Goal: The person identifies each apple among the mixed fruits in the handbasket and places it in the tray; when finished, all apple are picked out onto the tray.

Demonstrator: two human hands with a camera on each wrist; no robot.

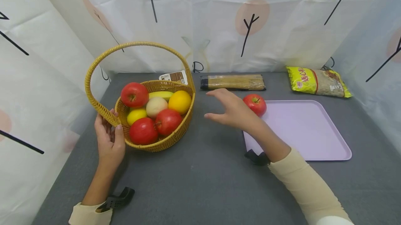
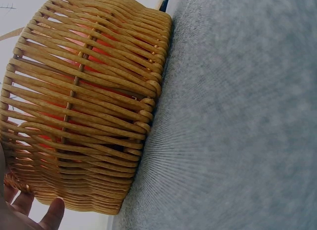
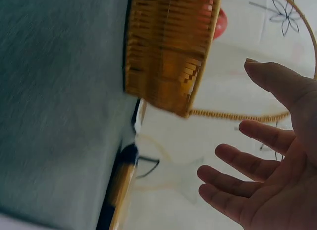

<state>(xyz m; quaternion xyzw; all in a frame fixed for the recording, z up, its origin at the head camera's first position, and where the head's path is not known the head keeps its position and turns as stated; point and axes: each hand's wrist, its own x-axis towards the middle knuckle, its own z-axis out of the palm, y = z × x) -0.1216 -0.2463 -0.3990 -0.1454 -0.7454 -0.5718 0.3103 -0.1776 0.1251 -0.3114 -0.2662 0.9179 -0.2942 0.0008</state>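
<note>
A wicker basket (image 1: 170, 142) with a tall arched handle stands on the left of the table. It holds red apples (image 1: 143, 131), a banana (image 1: 160, 95), a yellow lemon-like fruit (image 1: 136, 116), a pale round fruit (image 1: 156, 107) and an orange (image 1: 180, 102). My left hand (image 1: 110, 145) holds the basket's left side where the handle meets the rim; in the left wrist view its fingertips (image 2: 53, 213) lie against the weave. Between basket and tray, my right hand (image 1: 230, 108) hovers with fingers spread and nothing in it. Just right of it, another red apple (image 1: 255, 103) is at the tray's back-left corner.
A lilac tray (image 1: 300, 131) lies on the right, partly covered by my right forearm. Along the back are a pack of dry noodles (image 1: 233, 82), a yellow-and-clear food bag (image 1: 319, 82) and a small brown-white packet (image 1: 175, 77) behind the basket. Patterned curtains surround the grey table.
</note>
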